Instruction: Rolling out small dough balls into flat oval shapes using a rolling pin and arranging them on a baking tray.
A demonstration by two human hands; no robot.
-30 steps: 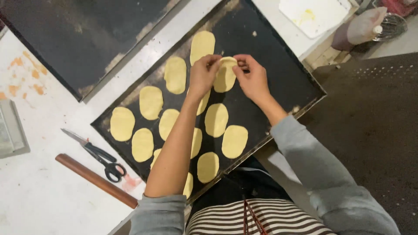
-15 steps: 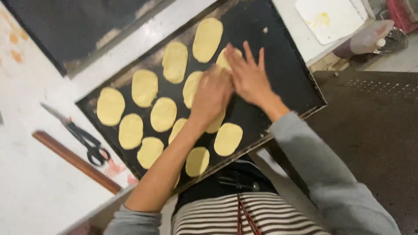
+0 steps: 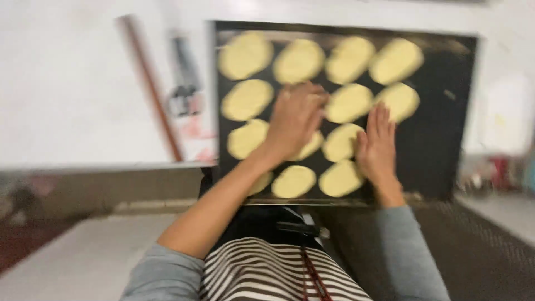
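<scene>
Pale yellow dough ovals (image 3: pixel 350 102) are laid out in rows on your dark baking tray (image 3: pixel 446 111), and both your hands are down among them; the whole shot is motion-blurred so fine detail is lost. Your left hand (image 3: pixel 295 118) lies over the middle of the tray, palm down, fingers loosely curled, covering part of one oval that peeks out under its lower edge; whether it's actually pinching that piece or just resting on it, I can't tell from the blur. Your right hand (image 3: pixel 377 146) lies flat just beside it, fingers together and pointing toward the far edge of the tray, fingertips touching or nearly touching the oval in the second row, with two more ovals just to its left; it isn't gripping anything. The right part of the tray is bare black metal; off to the left, on the white table (image 3: pixel 67 95), there's a long wooden rolling stick (image 3: pixel 150 89) and a pair of dark scissors (image 3: pixel 186 78) lying near it, well apart from your hands.
</scene>
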